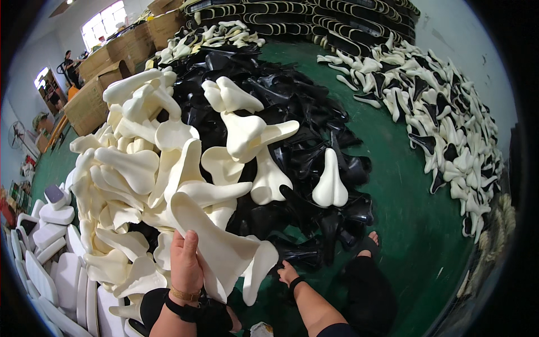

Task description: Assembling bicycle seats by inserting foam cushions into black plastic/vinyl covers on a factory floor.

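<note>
My left hand [186,264] grips a large cream foam bicycle saddle pad [216,241], thumb up along its edge. The pad is tilted, and its far end lies over other pads. Lower and to the right, my right hand [288,273] has its fingers closed at the near edge of a black plastic saddle base [297,251]; the fingertips are partly hidden. Past my left hand rises a heap of cream saddle pads [126,168]. Glossy black saddle bases [264,95] spread behind and beside it, with one white pad [331,182] on top of them.
A pile of white and black saddle parts [443,123] runs along the right wall. Pale flat foam pieces [62,269] are stacked at the lower left. Cardboard boxes [126,48] stand at the far left, near a person [70,67]. Black saddles [314,19] are stacked at the back. The floor [387,168] is green.
</note>
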`<state>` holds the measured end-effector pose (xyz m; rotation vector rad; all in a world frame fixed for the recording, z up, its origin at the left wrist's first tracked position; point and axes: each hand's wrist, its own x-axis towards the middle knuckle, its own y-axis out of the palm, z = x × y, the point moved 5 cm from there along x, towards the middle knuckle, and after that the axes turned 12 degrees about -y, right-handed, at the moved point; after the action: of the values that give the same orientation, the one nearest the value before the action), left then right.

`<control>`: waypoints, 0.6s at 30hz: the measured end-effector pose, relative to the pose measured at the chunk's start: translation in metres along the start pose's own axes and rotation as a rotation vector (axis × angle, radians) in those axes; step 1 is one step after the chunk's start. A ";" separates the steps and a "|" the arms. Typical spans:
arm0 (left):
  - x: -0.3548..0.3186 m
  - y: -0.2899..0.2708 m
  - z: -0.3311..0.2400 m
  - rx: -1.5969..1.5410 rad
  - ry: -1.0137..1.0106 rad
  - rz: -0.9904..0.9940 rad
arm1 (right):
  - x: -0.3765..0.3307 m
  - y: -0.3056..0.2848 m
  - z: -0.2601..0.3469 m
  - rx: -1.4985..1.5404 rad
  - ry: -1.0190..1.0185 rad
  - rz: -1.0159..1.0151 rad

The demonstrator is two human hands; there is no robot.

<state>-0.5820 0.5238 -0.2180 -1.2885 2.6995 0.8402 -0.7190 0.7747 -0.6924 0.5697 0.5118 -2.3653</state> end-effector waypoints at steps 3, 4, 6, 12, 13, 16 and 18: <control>-0.007 -0.032 -0.018 0.082 0.067 -0.097 | -0.038 0.041 0.104 -0.498 -0.208 0.119; -0.008 -0.031 -0.019 0.073 0.058 -0.082 | -0.049 0.029 0.128 -0.653 -0.213 0.146; -0.006 -0.022 -0.013 0.016 0.045 -0.031 | -0.057 -0.015 0.149 -0.768 -0.231 0.091; -0.012 -0.008 -0.013 -0.077 0.040 0.092 | -0.082 -0.118 0.265 -1.026 -0.319 0.103; -0.013 -0.002 -0.013 -0.063 0.059 0.102 | -0.088 -0.146 0.279 -0.973 -0.416 0.027; -0.016 -0.010 -0.017 -0.050 0.105 0.048 | -0.153 -0.162 0.382 -0.725 -0.489 -0.212; -0.015 -0.010 -0.012 -0.069 0.121 0.018 | -0.150 -0.184 0.378 -0.240 -0.699 -0.184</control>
<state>-0.5630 0.5233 -0.2081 -1.3744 2.8012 0.8925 -0.8370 0.7956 -0.2625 -0.4257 0.5181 -2.4202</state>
